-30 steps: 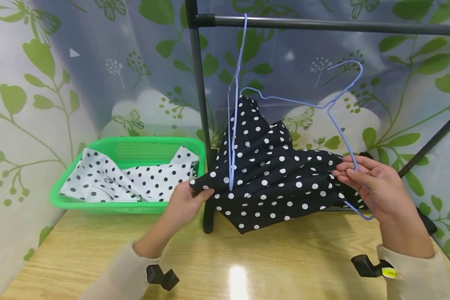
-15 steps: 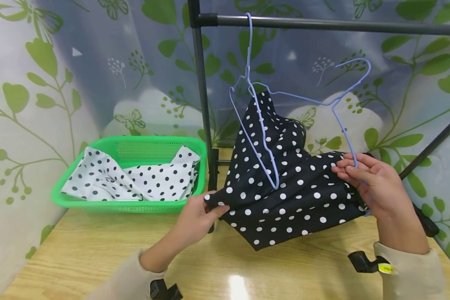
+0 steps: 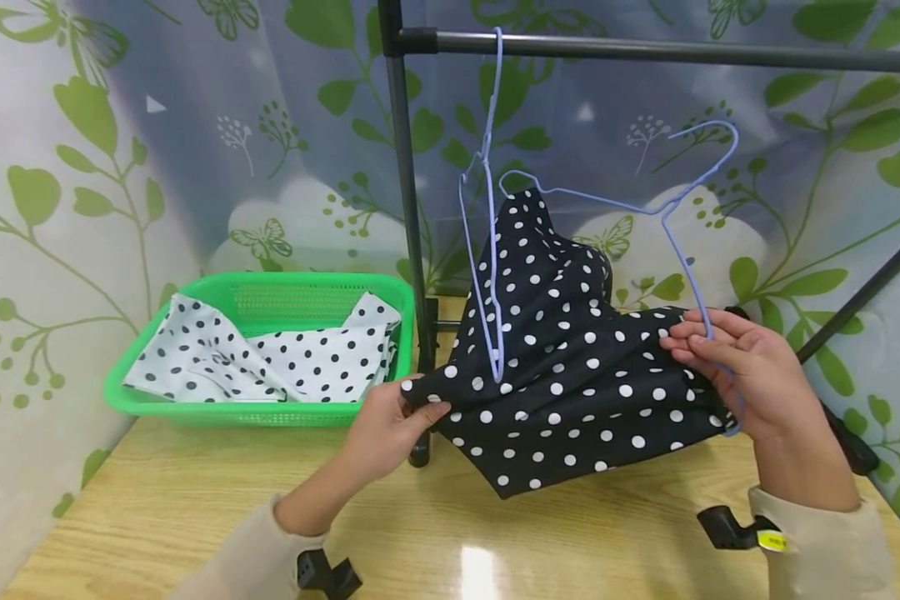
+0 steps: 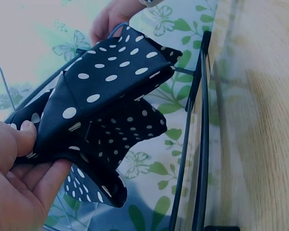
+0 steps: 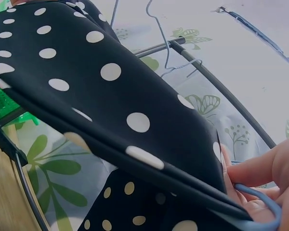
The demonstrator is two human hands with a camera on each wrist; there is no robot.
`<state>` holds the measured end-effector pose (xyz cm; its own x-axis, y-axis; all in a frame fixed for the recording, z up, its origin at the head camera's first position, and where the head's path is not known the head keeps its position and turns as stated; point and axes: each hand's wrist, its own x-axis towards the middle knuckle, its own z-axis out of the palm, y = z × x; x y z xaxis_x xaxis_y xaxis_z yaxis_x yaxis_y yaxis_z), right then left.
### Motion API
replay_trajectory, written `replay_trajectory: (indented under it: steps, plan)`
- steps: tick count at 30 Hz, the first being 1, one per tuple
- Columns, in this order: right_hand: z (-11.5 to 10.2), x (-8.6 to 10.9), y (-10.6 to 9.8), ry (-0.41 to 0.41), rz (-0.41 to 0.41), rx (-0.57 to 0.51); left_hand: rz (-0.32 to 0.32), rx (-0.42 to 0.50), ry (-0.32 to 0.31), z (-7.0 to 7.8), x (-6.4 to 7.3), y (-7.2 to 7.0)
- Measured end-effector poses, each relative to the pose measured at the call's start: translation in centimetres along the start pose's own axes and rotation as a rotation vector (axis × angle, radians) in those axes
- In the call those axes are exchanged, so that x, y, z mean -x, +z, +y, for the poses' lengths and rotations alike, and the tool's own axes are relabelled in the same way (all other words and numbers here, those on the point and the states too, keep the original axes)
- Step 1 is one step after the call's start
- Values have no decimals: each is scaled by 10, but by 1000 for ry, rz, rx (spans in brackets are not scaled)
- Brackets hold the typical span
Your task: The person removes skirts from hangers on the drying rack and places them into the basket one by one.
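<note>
A black garment with white polka dots (image 3: 562, 367) hangs partly on a blue wire hanger (image 3: 669, 205). My right hand (image 3: 757, 375) grips that hanger's side, and the right wrist view shows the wire's bent end (image 5: 274, 209) beside the cloth. With thumb and fingers, my left hand (image 3: 390, 421) pinches the garment's left edge; the fold is close up in the left wrist view, where the cloth (image 4: 101, 91) stretches toward the other hand. In front of the fabric dangles a second blue hanger (image 3: 492, 250), hooked on the rack's bar. Much of the held hanger's lower part is hidden.
A dark metal rack (image 3: 645, 48) spans the upper right, its left post behind my left hand. To the left, a green basket (image 3: 270, 408) holds white cloth with black dots (image 3: 315, 358). Everything stands on a wooden table (image 3: 390, 533) before a leaf-patterned curtain.
My left hand has moved slightly right and down with the garment's edge. The hanging hanger turned broadside, then back toward edge-on. The right hand has barely moved.
</note>
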<state>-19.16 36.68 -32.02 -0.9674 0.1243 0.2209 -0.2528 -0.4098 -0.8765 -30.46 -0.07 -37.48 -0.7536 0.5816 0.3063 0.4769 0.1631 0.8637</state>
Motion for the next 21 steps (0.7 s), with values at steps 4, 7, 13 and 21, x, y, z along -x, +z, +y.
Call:
replay_trajectory:
  steps: [4,7,13,21]
  plan:
    - [0,1,-1,-18,-21,15,29,-30,-14,-3,-4,-5]
    - [-1,2,-2,-25,-29,22,61,-60,-43,-5,-8,-11]
    - [-4,7,-6,-36,-38,34,108,-66,-86,-12,-14,-24]
    - [-7,9,-10,-30,-79,36,114,-79,-123,-20,-18,-33]
